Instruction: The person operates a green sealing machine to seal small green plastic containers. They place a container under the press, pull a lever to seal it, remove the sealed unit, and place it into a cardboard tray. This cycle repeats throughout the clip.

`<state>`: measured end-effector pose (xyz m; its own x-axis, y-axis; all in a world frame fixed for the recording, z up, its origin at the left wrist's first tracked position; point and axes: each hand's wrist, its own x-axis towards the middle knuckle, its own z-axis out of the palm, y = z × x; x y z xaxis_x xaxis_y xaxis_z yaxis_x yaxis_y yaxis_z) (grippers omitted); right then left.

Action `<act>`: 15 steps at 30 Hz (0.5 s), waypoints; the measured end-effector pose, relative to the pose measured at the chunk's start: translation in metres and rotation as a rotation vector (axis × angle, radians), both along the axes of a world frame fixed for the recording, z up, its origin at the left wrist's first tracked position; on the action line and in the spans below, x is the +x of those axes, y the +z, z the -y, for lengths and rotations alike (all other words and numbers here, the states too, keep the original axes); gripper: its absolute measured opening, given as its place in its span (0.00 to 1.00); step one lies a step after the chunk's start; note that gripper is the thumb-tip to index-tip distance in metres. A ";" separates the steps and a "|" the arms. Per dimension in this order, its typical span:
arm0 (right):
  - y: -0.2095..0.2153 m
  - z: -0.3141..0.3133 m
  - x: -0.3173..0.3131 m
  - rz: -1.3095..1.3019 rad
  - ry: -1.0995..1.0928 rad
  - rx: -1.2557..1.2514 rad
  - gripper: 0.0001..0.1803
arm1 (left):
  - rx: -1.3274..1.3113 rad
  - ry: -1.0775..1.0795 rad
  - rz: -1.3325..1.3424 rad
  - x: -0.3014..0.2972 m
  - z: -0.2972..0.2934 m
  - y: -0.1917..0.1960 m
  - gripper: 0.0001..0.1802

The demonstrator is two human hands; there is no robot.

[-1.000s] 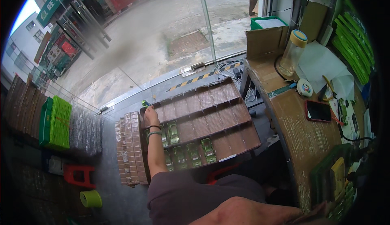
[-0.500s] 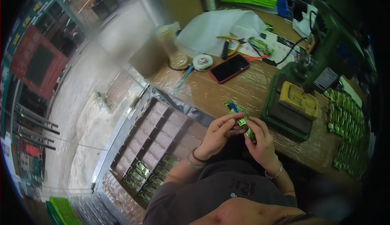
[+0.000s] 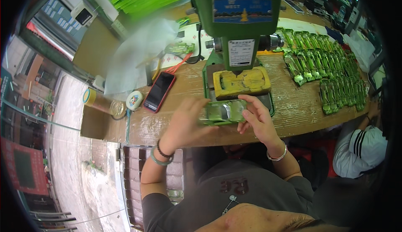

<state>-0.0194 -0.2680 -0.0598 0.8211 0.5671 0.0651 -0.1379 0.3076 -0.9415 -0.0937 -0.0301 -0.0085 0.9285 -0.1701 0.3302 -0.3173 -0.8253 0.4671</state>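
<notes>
In front of the green bench press point(image 3: 236, 27), my right hand point(image 3: 256, 117) grips the right end of a green toy car body point(image 3: 226, 111) between thumb and fingers. The piece lies crosswise, with a pale shiny patch in its middle. At its left end is my left hand point(image 3: 184, 121), smeared by motion; whether its fingers touch the piece I cannot tell. Just beyond the piece, a worn yellow fixture block point(image 3: 243, 83) sits on the press's base below the spindle.
Several rows of similar green pieces point(image 3: 307, 66) lie at the right. Left of the press are a phone with a red edge point(image 3: 160, 91), a round white case point(image 3: 134, 101) and a jar point(image 3: 98, 100). A compartmented tray point(image 3: 133, 181) stands below the table's left edge. Another person's sleeve point(image 3: 362, 148) shows at right.
My view has swung to the right. The hands, earlier close together on a small green item near my body, are now farther apart at the front of the press.
</notes>
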 end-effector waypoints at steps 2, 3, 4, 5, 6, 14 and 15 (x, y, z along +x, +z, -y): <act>-0.001 0.012 0.006 0.091 -0.106 -0.029 0.17 | 0.071 -0.014 0.109 0.019 -0.016 0.011 0.36; -0.002 0.022 0.013 0.143 -0.182 -0.092 0.15 | 0.072 0.036 0.110 0.027 -0.024 0.016 0.36; -0.005 0.030 0.022 0.197 -0.247 -0.155 0.14 | 0.110 0.077 0.174 0.034 -0.033 0.014 0.35; -0.007 0.037 0.030 0.250 -0.312 -0.219 0.14 | 0.112 0.082 0.155 0.042 -0.038 0.016 0.35; -0.008 0.042 0.038 0.289 -0.414 -0.248 0.09 | 0.114 0.079 0.135 0.051 -0.042 0.017 0.35; 0.021 0.036 0.108 1.002 -0.481 -0.912 0.13 | 0.061 -0.060 0.069 0.112 0.001 -0.009 0.34; 0.023 0.029 0.110 1.013 -0.428 -0.987 0.13 | 0.027 -0.059 0.057 0.116 0.006 -0.018 0.35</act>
<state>0.0911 -0.2974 -0.0369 0.7746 0.4539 0.4405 0.6254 -0.6533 -0.4266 0.0221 -0.0364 -0.0260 0.8962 -0.2340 0.3768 -0.3916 -0.8164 0.4244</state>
